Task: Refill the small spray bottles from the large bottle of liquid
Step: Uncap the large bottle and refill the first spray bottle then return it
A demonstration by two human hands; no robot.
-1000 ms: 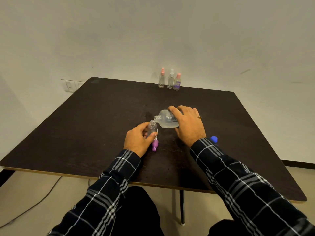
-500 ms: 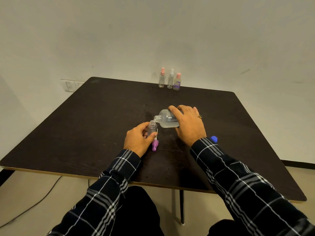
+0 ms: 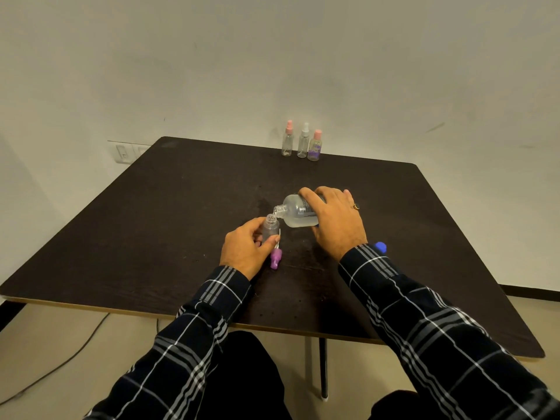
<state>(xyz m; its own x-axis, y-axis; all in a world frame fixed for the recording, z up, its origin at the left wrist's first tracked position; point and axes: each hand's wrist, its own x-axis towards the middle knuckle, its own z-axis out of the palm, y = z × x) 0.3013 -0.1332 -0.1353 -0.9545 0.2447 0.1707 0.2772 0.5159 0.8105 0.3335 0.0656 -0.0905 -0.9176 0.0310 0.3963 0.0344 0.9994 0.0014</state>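
My right hand (image 3: 336,221) grips the large clear bottle (image 3: 295,211), tipped on its side with its open neck pointing left and down over a small clear spray bottle (image 3: 270,228). That small bottle stands upright and uncapped on the dark table (image 3: 181,213), held by my left hand (image 3: 247,247). Liquid shows at the large bottle's mouth. A purple spray cap (image 3: 276,257) with its tube lies on the table just right of my left hand. A blue cap (image 3: 380,247) lies behind my right wrist.
Three small spray bottles stand at the table's far edge: a pink-capped one (image 3: 287,143), a white-capped one (image 3: 303,141) and a pink-capped one with a purple label (image 3: 315,146). A wall socket (image 3: 124,152) sits at the left. A cable (image 3: 60,362) runs over the floor.
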